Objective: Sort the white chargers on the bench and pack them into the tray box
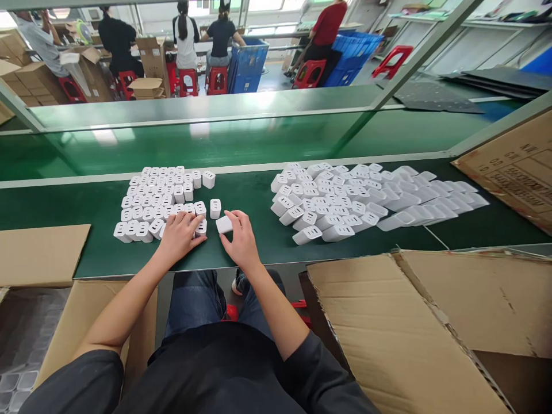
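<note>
My right hand pinches a white charger housing between thumb and fingers, just above the green work surface. My left hand lies over the front right of a block of white charger housings, fingers spread and touching several of them. These stand upright in close rows, with two dark slots showing on their tops. A single housing stands apart behind my right hand, and another sits at the block's back right corner. Part of the front row is hidden beneath my left hand.
A large spread of similar white housings lies to the right, many tilted. Open cardboard boxes flank me, one at front right and one at left. Across a green conveyor belt, several people sit near blue crates.
</note>
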### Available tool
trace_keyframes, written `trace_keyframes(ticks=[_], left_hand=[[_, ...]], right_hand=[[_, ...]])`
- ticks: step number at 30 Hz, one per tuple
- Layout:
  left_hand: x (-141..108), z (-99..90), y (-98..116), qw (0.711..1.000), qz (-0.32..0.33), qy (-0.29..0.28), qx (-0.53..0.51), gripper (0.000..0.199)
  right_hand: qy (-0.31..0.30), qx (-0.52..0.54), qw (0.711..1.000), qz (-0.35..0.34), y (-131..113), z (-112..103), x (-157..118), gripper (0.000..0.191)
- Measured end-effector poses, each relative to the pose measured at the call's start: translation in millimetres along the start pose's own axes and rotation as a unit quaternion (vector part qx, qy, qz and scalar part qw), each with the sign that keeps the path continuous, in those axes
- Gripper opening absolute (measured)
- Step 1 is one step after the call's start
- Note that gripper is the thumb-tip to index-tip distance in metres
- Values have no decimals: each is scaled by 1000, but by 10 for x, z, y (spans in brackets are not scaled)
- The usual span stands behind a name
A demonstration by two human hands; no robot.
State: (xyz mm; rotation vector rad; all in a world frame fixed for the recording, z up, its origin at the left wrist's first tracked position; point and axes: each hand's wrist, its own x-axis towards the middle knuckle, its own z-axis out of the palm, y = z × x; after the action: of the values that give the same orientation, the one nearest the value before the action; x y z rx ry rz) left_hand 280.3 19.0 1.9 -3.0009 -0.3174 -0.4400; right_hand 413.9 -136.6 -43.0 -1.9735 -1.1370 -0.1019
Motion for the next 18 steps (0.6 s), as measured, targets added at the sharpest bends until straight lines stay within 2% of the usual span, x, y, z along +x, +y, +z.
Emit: trace_keyframes(ticks=[5, 9, 12, 15, 18], left_hand=[[4, 23, 7, 1000, -13, 1, 0, 45], [-18, 31, -27, 1000, -17, 6, -7, 46], [-28, -78, 70, 996, -16, 70, -55, 44], [-17, -380, 477, 983, 38, 119, -132, 34], [-6, -823, 1221, 937, 276, 69, -201, 36]], right_hand=[[-60, 34, 992, -102, -79, 112, -30, 77], [-52, 119, 988, -88, -50, 181, -91, 79], [-15, 160, 983, -88, 2, 137, -85, 75], [50, 162, 982, -88, 78, -29, 62, 71], [68, 123, 986, -85, 149, -300, 375, 65]])
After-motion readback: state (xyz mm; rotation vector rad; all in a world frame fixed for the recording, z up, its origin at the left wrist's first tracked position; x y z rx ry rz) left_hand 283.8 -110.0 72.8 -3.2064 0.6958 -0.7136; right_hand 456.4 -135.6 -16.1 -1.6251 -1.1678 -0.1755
